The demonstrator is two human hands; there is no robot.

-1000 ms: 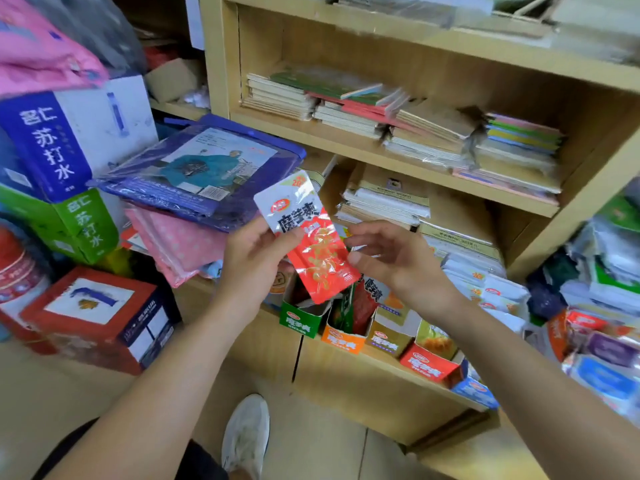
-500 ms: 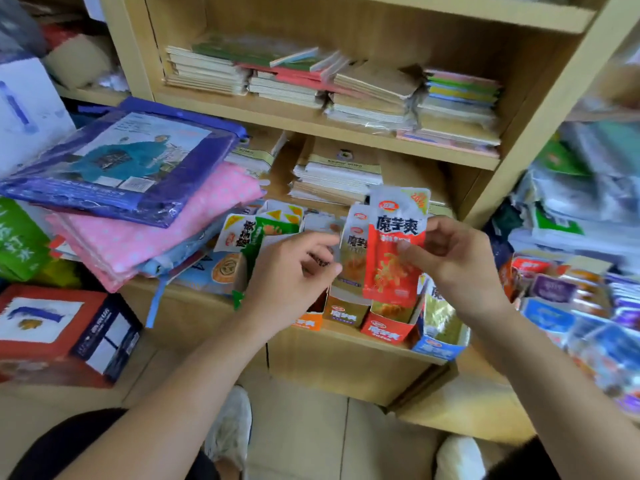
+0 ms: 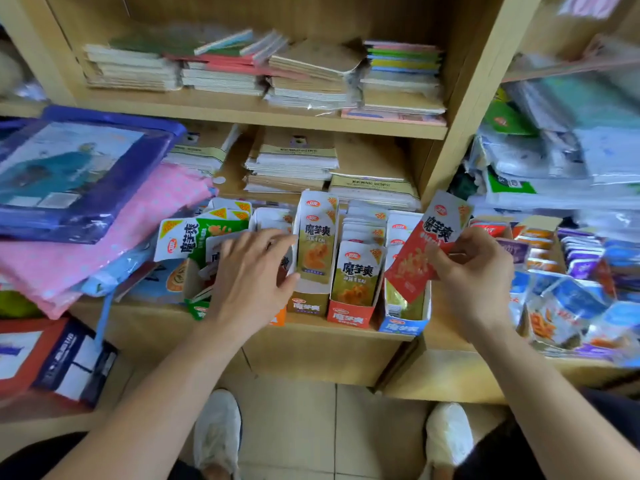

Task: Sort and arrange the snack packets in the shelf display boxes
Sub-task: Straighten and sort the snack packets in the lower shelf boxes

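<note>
Right now I'm watching the right hand [image 3: 474, 268] pinching a red snack packet [image 3: 426, 251] between thumb and curled fingers. The packet is hanging tilted, its white top leaning toward the shelf upright and its lower corner dipping over the blue display box [image 3: 403, 325] at the right end of the row. The left hand [image 3: 249, 271] is lying open, fingers spread and reaching across the white-topped packets in the boxes further left, thumb sitting just beside a tall gold packet [image 3: 316, 237] that is standing upright in the brown box [image 3: 306, 303]. Next along, a shorter gold packet [image 3: 358, 275] is standing in the red box [image 3: 348, 315]. A green packet [image 3: 194, 237] is leaning out near the pink dotted cloth [image 3: 138, 220], and I'm seeing all the boxes lining the front edge of the wooden shelf [image 3: 346, 332], with notebooks [image 3: 294, 161] stacked behind.
</note>
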